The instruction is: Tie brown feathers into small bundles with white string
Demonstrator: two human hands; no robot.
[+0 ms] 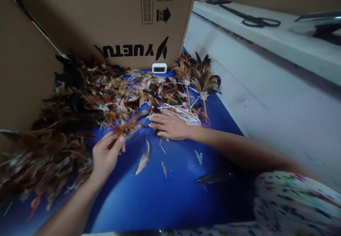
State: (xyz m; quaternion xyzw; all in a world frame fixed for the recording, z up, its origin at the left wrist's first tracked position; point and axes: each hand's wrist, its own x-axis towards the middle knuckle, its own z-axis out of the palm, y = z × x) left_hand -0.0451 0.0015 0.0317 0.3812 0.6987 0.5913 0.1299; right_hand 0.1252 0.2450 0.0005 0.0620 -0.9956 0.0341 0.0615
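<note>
My left hand pinches a small bunch of brown feathers between thumb and fingers, just above the blue table. The bunch is blurred. My right hand lies palm down with its fingers stretched out, over some dark feathers beside a bundle of white strips. What is under the palm is hidden. A large heap of brown and black feathers spreads behind and left of my left hand. A loose pale feather lies between my forearms.
A cardboard box stands at the back, with a small white digital display before it. Two feather bundles on sticks lie at the back right. Black scissors rest on a white ledge at the right.
</note>
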